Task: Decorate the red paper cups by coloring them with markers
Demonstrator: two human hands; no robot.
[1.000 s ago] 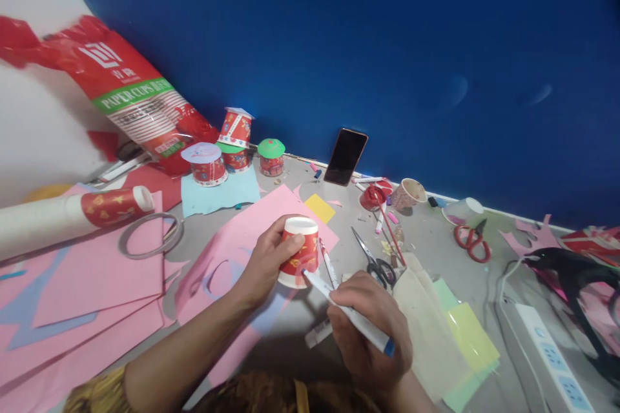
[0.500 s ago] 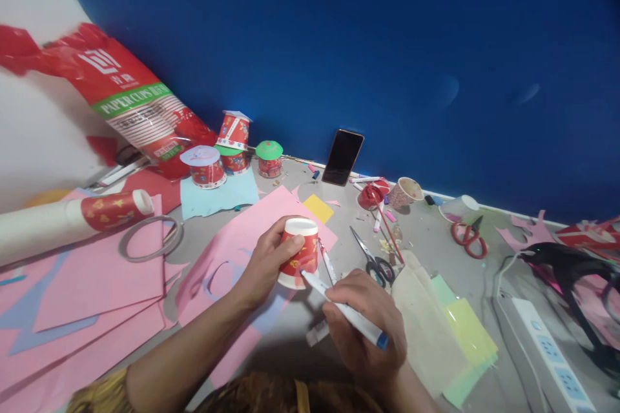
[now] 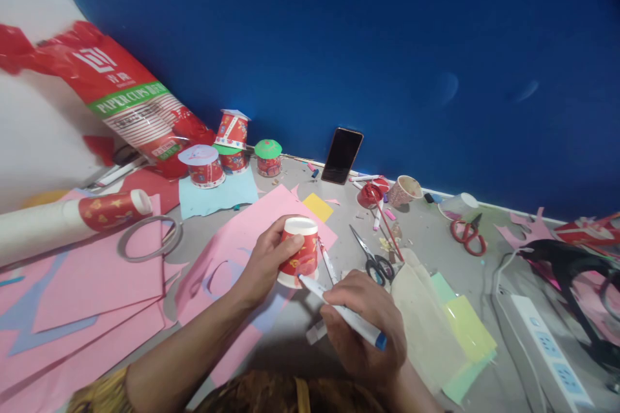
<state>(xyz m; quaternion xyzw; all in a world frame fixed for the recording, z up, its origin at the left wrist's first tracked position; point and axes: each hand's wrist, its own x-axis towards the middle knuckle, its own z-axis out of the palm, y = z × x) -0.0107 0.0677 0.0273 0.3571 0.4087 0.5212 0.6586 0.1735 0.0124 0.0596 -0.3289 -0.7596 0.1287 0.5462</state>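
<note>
My left hand point(image 3: 272, 257) is wrapped round a red paper cup point(image 3: 306, 258) with gold print, held upside down with its white base up. In my right hand point(image 3: 371, 319) is a white marker point(image 3: 346, 313) with a blue end, gripped like a pen. Its tip meets the lower part of the cup, near the white rim. Under my left forearm lies pink paper point(image 3: 232, 242) with a hole cut in it. Black-handled scissors point(image 3: 375, 261) and a slim red-and-white pen point(image 3: 328, 262) lie just beyond my right hand.
Cups with paper tops point(image 3: 206, 173) stand at the back left beside a bag of paper cups point(image 3: 135, 100). A phone point(image 3: 342, 155) leans on the blue wall. Red-handled scissors point(image 3: 469, 237) and a power strip point(image 3: 547, 345) lie to the right. Stacked pink sheets point(image 3: 97, 290) cover the left.
The marker tip has shifted slightly left and down along the cup, near its rim. My left hand keeps the same hold on the cup.
</note>
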